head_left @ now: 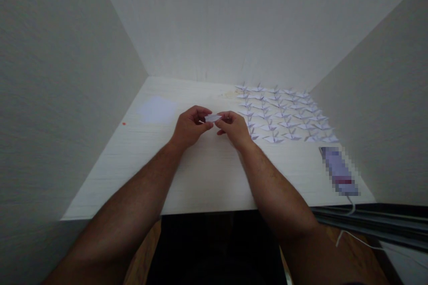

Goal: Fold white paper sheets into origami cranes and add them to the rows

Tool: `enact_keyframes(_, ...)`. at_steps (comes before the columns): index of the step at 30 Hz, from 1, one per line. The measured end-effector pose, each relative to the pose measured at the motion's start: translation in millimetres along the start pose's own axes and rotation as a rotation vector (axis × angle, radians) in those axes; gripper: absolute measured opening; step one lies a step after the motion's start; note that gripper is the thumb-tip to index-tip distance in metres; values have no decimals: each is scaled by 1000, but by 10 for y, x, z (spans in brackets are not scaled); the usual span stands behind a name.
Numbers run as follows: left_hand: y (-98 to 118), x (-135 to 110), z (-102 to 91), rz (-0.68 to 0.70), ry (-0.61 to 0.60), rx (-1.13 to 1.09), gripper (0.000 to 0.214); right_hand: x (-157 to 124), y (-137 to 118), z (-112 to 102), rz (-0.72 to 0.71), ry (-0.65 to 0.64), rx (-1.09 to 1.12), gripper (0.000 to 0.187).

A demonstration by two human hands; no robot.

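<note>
Bare forearms (133, 205) closest to camera, reaching in over the table (207, 178). Folded paper piece (213, 118) is between the hands, over mid-table: small, white, matte, slim, tapering to the ends. Left hand (192, 127) pinches its left end, thumb against fingers; right hand (236, 128) pinches the right end. Right of them: paper cranes (286, 125), white, sharp-creased, pointed wings, in neat rows. Left: pale flat paper (157, 109), edges blurred. Tabletop whitish, fine streaky grain. Near right corner: slab-shaped phone (339, 170), pixelated, white cable (352, 207). Grey, faintly textured panels (60, 75) around.
</note>
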State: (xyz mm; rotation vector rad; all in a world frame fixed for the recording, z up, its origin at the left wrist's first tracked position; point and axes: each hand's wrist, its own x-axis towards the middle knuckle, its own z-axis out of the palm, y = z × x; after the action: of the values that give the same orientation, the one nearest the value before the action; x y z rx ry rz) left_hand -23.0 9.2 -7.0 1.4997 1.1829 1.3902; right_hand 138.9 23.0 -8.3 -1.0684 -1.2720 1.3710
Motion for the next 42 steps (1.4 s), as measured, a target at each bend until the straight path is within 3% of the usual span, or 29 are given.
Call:
enact_keyframes(4,-49,-10,28,-7,-31,-58,30,-10,0,23,-13,14,47,23)
enact_keyframes(10,-58,-31,85,3,11,-59,33,-5,36,43,-132,79,-103,15)
enact_keyframes(19,-31,-28,90,-55,9,-76,33,-94,-52,45,-413,187,-359,3)
enact_keyframes(28,21,-27,103,-84,19,-66,31,-77,-15,47,-416,210,-401,6)
enact_keyframes(42,28,-22,51,-103,-41,-99,34,-86,-35,27,-448,128,-347,10)
